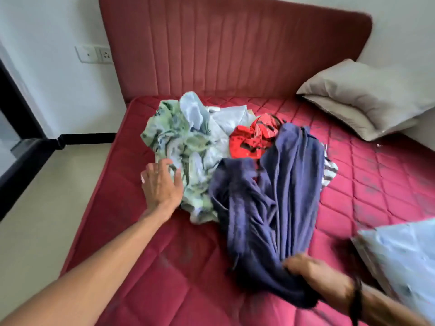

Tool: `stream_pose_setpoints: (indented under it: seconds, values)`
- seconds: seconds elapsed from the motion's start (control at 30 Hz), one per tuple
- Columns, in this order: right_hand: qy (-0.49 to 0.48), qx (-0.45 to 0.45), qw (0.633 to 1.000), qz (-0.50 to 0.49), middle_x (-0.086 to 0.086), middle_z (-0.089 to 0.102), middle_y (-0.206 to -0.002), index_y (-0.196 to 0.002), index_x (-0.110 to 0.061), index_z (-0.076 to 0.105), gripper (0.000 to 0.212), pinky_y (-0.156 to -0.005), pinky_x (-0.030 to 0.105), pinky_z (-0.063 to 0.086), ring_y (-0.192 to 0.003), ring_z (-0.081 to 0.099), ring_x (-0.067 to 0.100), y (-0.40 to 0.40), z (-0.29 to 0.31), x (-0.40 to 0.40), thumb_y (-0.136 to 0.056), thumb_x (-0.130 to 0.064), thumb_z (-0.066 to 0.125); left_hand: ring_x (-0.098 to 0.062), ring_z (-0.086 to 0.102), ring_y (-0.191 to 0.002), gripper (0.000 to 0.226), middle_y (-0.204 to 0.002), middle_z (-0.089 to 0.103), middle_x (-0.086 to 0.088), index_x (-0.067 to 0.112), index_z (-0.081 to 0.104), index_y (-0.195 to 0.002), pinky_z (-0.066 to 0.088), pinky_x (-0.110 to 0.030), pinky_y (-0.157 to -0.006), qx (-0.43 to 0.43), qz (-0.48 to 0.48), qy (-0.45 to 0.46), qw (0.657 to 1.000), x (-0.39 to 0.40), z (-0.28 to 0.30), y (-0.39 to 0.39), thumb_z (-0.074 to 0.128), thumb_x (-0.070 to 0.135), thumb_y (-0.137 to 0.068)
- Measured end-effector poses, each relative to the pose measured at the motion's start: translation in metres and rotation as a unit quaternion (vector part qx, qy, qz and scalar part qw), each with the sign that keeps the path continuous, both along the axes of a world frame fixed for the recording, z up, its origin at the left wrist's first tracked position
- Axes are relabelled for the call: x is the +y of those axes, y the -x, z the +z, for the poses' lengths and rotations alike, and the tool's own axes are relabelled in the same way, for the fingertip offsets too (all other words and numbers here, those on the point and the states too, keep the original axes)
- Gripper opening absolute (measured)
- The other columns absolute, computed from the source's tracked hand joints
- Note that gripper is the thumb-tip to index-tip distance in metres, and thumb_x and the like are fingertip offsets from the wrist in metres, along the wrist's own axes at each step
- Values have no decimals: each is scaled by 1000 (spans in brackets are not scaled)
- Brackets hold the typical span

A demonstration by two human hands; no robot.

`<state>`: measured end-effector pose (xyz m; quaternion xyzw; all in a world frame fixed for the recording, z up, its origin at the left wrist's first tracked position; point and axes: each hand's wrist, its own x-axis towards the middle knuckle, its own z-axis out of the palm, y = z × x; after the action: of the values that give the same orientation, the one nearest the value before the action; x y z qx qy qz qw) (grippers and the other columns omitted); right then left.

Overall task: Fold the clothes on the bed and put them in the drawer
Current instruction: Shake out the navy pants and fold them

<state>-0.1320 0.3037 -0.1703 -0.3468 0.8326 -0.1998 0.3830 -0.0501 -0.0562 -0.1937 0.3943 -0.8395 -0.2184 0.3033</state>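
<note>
A heap of crumpled clothes lies in the middle of the red quilted mattress (146,267). A long navy blue garment (277,196) stretches from the heap toward me. My right hand (315,276) grips its near end. A green and white patterned garment (186,147) lies at the heap's left, and the fingers of my left hand (161,184) rest on its left edge. Behind are a pale blue piece (226,118) and a red piece (251,140). A striped piece (329,171) peeks out at the right.
A beige pillow (362,100) leans at the back right by the padded red headboard (235,48). A light blue pillow (404,257) lies at the near right. Bare floor (47,196) runs along the bed's left side, with a dark frame at the far left.
</note>
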Motion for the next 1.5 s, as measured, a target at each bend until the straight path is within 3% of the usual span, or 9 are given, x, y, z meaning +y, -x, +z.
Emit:
stream_pose_setpoints:
  seconds: [0.1, 0.23, 0.37, 0.47, 0.57, 0.73, 0.87, 1.2, 1.5]
  values:
    - [34, 9, 990, 137, 6, 69, -98, -109, -8, 62, 115, -92, 24, 48, -84, 55, -3, -70, -17, 46, -40, -101, 62, -40, 70, -93, 60, -94, 73, -14, 18, 69, -93, 56, -42, -80, -62, -39, -154, 985, 79, 8, -62, 44, 72, -95]
    - [-4, -53, 955, 291, -16, 57, -71, -85, -26, 68, 21, -71, 19, 42, -72, 52, -1, -182, 20, 51, -84, -47, 68, -28, 74, -96, 93, -103, 76, -6, 16, 73, -106, 59, -41, -86, -220, -159, -462, 844, 172, 15, -130, 43, 97, -72]
    - [69, 52, 961, 261, -5, 73, -80, -95, -19, 73, 15, -73, 24, 56, -74, 68, 6, -200, 50, 13, -86, -21, 61, -26, 44, -144, 93, -157, 45, -7, 20, 38, -154, 36, -32, -113, -276, -166, -337, 885, 205, 12, -163, 75, 64, -81]
    - [187, 253, 942, 118, 1, 73, -99, -101, -21, 69, 37, -82, 38, 55, -97, 68, 27, -132, 46, -14, -74, -15, 46, -32, 55, -127, 59, -137, 59, -11, 28, 45, -143, 43, -36, -105, -198, -132, -240, 941, 207, 10, -173, 71, 37, -90]
    - [-10, 357, 905, 232, 1, 61, -125, -131, -28, 55, 57, -90, 49, 53, -123, 54, 31, -72, 34, -33, -77, -9, 54, -23, 61, -98, 26, -104, 66, 3, 28, 63, -117, 49, -42, -95, -86, -175, -31, 980, 220, 16, -175, 64, 39, -93]
    - [-180, 411, 830, 331, 0, 62, -127, -134, -31, 55, 49, -90, 44, 52, -123, 57, 27, -47, 21, -39, -88, -25, 70, -33, 51, -136, 89, -147, 53, -14, 14, 41, -151, 43, -41, -111, -304, -216, -163, 913, 238, 9, -156, 74, 58, -81]
    - [-185, 415, 815, 359, 5, 65, -115, -112, -21, 66, 29, -84, 40, 56, -110, 60, 30, -51, 40, -35, -83, -17, 69, -27, 68, -112, 41, -117, 74, -4, 27, 71, -118, 54, -35, -94, -260, -200, -120, 937, 221, 37, -151, 75, 35, -78]
    - [313, 202, 910, 184, -8, 35, -54, -57, -20, 37, 28, -50, 33, 26, -52, 32, 8, -123, 229, -24, -63, -35, 59, -16, 59, -69, 34, -85, 67, -10, 11, 67, -83, 46, -17, -59, 54, -279, -349, 893, 161, 218, -187, 51, 34, -102]
    - [151, 236, 939, 198, -13, 75, -81, -86, -30, 77, 35, -70, 25, 55, -73, 67, 3, -126, 425, 16, -64, -51, 94, -19, 29, -60, 67, -65, 31, -2, 20, 46, -58, 23, -32, -56, -74, -321, 136, 934, 141, 523, -239, 64, 82, -74]
